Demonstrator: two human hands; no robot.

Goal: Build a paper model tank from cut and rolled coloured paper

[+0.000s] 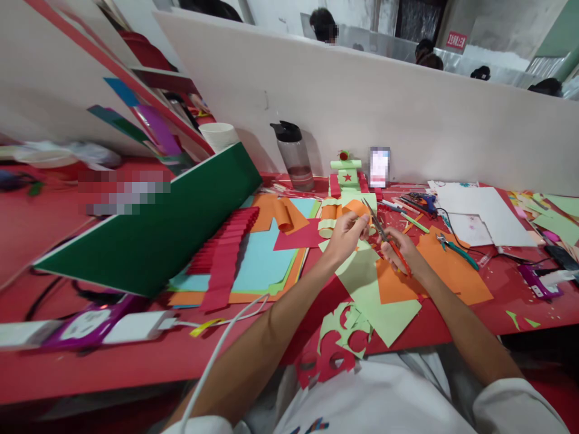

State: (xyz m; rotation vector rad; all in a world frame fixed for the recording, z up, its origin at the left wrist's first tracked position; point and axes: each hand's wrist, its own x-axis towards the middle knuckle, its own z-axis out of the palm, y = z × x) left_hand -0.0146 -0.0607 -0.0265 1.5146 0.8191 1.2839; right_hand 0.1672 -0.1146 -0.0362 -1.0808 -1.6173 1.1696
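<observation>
My left hand [346,237] pinches a small orange paper piece [355,207]. In my right hand [398,248] is a pair of scissors [378,228] with orange handles, its blades pointing up toward that paper. Just behind my hands stands a paper model [347,178] of light green and red rolls with a red star. Beside it, orange paper rolls [329,216] with green bands are partly hidden by my left hand. Under my wrists lie a light green sheet [384,301] and an orange sheet [398,286].
A dark green board [149,235] leans at left near pleated red paper [221,259]. Behind are a water bottle [294,157] and a phone [379,167]. Pliers [459,250] lie right. Cut-out scraps [346,328] overhang the front edge. A white cable [217,355] crosses my left arm.
</observation>
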